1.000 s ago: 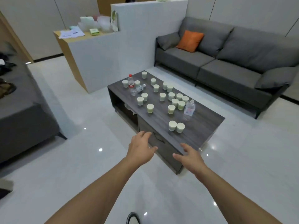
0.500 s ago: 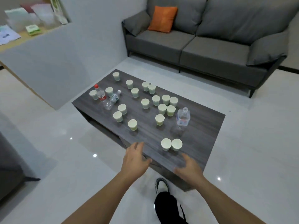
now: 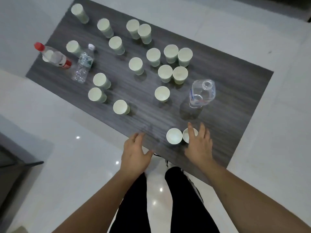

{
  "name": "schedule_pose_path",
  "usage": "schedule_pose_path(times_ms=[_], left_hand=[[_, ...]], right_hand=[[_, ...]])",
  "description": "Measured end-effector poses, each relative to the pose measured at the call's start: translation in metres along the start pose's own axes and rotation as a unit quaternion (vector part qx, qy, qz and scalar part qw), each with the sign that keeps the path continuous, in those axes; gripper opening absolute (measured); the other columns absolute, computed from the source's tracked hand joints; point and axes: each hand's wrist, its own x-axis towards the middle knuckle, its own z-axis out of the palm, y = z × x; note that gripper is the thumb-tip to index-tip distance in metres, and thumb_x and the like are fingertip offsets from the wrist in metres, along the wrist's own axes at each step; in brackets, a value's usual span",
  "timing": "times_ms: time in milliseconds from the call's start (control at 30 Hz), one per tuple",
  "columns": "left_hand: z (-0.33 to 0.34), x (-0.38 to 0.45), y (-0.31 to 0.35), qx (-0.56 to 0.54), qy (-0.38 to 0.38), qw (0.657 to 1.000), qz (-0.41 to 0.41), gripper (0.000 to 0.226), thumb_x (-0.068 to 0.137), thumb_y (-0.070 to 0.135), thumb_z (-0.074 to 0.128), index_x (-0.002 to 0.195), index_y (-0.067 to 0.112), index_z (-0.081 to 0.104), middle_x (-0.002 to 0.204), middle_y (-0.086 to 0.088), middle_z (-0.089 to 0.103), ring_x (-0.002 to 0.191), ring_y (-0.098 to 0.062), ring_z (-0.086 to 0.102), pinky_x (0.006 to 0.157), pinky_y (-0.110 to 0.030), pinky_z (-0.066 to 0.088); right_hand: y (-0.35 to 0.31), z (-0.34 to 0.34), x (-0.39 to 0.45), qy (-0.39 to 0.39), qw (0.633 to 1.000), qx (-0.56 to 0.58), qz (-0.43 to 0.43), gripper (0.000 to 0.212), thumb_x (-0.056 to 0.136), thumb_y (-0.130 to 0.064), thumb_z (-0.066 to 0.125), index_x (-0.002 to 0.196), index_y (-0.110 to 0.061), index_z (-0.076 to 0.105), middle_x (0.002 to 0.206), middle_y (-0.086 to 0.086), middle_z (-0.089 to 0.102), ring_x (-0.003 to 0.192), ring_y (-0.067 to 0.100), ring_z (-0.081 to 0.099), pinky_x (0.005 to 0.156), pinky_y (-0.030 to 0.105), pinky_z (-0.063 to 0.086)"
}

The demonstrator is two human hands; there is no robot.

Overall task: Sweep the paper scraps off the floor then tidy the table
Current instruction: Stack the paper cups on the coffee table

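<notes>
Table: we look down on a dark grey wood-grain table [image 3: 227, 84] standing on a glossy pale floor [image 3: 55, 148]; we stand at its near edge, our black trouser legs [image 3: 134, 207] below.
Left hand: our left hand [image 3: 135, 153] hovers at the table's near edge, fingers straight and spread, holding nothing.
Right hand: our right hand [image 3: 200, 145] is over the near part of the table, fingers released and spread, reaching above the right cup of the near pair; we cannot tell whether the fingertips touch it.
Near pair: two pale paper cups stand upright and touching, the left one [image 3: 174, 136] fully in view, the right one [image 3: 186, 135] partly covered by our fingers.
Other cups: many more pale paper cups [image 3: 162, 94] stand upright across the middle and far parts of the table, some in touching pairs.
Open bottle: a clear, uncapped plastic bottle [image 3: 202, 94] stands on the right, just beyond the near pair.
Red-capped bottle: a clear bottle with red cap and label [image 3: 53, 56] stands at the far-left edge.
Lying bottle: a clear bottle with a green label [image 3: 83, 64] lies on its side just right of the red-capped one.
Paper scraps: we see none on the visible floor.
</notes>
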Motion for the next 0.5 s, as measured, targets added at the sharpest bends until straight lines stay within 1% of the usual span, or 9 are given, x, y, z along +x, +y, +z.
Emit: schedule_pose_path(times_ms=[33,67,133,167,233,300,367,433,500], left_hand=[[0.007,0.010,-0.004,0.005,-0.003,1.000,-0.005,0.067,0.083,0.032,0.071,0.143,0.021,0.043,0.148,-0.004,0.039,0.133,-0.025,0.036,0.106,-0.032,0.032],[0.014,0.019,-0.007,0.010,-0.009,1.000,-0.009,0.067,0.083,0.031,0.071,0.143,0.021,0.042,0.148,-0.004,0.039,0.131,-0.023,0.038,0.105,-0.031,0.033],[0.024,0.033,-0.012,0.016,-0.027,0.999,-0.011,0.066,0.082,0.028,0.073,0.141,0.018,0.045,0.144,-0.006,0.043,0.122,-0.021,0.044,0.097,-0.025,0.033],[0.027,0.038,-0.013,0.019,-0.038,0.999,-0.010,0.066,0.081,0.026,0.073,0.140,0.017,0.047,0.142,-0.006,0.045,0.119,-0.022,0.045,0.095,-0.024,0.033],[0.031,0.046,-0.013,0.026,-0.060,0.998,-0.006,0.066,0.080,0.026,0.073,0.139,0.019,0.047,0.142,-0.005,0.045,0.123,-0.024,0.043,0.097,-0.028,0.035],[0.032,0.053,-0.010,0.026,-0.075,0.997,0.002,0.067,0.080,0.027,0.071,0.141,0.021,0.045,0.144,-0.003,0.042,0.129,-0.024,0.038,0.101,-0.032,0.035],[0.029,0.062,-0.005,0.029,-0.086,0.996,0.018,0.067,0.081,0.027,0.070,0.142,0.022,0.043,0.146,-0.002,0.040,0.131,-0.024,0.035,0.102,-0.034,0.035],[0.023,0.074,-0.002,0.036,-0.083,0.995,0.042,0.066,0.081,0.025,0.070,0.141,0.021,0.044,0.145,-0.004,0.040,0.131,-0.026,0.035,0.103,-0.035,0.035],[0.015,0.088,-0.005,0.047,-0.057,0.995,0.067,0.064,0.079,0.021,0.071,0.139,0.016,0.047,0.143,-0.010,0.042,0.129,-0.031,0.037,0.105,-0.037,0.034]], right_hand=[[0.003,0.007,0.012,-0.005,1.000,-0.004,-0.004,0.100,0.072,-0.021,0.078,0.153,-0.031,0.021,0.158,0.018,0.012,0.141,0.043,0.021,0.109,0.051,0.032],[0.005,0.013,0.021,-0.012,1.000,-0.002,-0.005,0.094,0.072,-0.019,0.076,0.151,-0.030,0.026,0.156,0.018,0.017,0.138,0.042,0.026,0.107,0.049,0.034],[0.011,0.018,0.031,-0.013,0.999,0.030,0.002,0.078,0.073,-0.013,0.071,0.144,-0.024,0.039,0.145,0.018,0.033,0.124,0.042,0.043,0.099,0.045,0.041],[0.014,0.019,0.030,0.002,0.999,0.053,0.008,0.072,0.073,-0.010,0.068,0.141,-0.020,0.044,0.137,0.019,0.041,0.115,0.042,0.049,0.094,0.044,0.044],[0.019,0.014,0.020,0.053,0.993,0.100,0.034,0.067,0.073,-0.008,0.067,0.137,-0.013,0.049,0.125,0.019,0.048,0.104,0.041,0.053,0.089,0.043,0.046],[0.017,0.005,0.005,0.120,0.979,0.160,0.048,0.067,0.072,-0.012,0.070,0.136,-0.010,0.050,0.120,0.017,0.051,0.101,0.038,0.054,0.085,0.043,0.049],[0.006,-0.001,-0.012,0.163,0.966,0.200,0.020,0.070,0.072,-0.015,0.075,0.137,-0.009,0.049,0.120,0.014,0.052,0.101,0.034,0.056,0.083,0.039,0.050],[-0.012,-0.004,-0.022,0.162,0.963,0.214,-0.007,0.071,0.073,-0.017,0.075,0.138,-0.011,0.048,0.122,0.011,0.053,0.103,0.030,0.057,0.083,0.035,0.048],[-0.031,-0.002,-0.023,0.149,0.963,0.223,-0.003,0.070,0.073,-0.018,0.074,0.139,-0.014,0.049,0.124,0.009,0.053,0.104,0.029,0.057,0.085,0.035,0.048]])
